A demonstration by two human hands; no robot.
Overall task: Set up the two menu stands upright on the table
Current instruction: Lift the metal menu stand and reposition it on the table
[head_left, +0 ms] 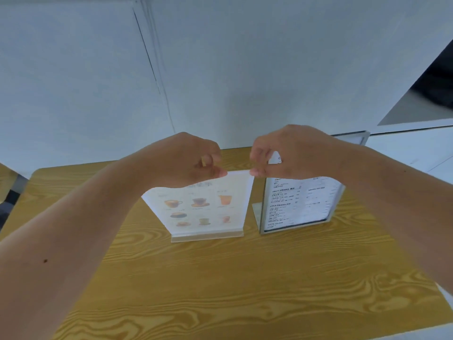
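Two menu stands are upright on the wooden table (220,278). The left one is a clear acrylic picture menu stand (203,207) showing drinks in cups, on a flat base. My left hand (186,160) pinches its top edge near the left. My right hand (289,153) pinches the same top edge at its right corner. Just to the right stands the text menu stand (299,204), a framed drinks list turned slightly sideways. My right wrist hides its upper part.
A pale wall (220,69) rises directly behind the table. At the right, a white ledge (411,141) runs below a dark opening. Bare wood spreads between the stands and the table's near edge.
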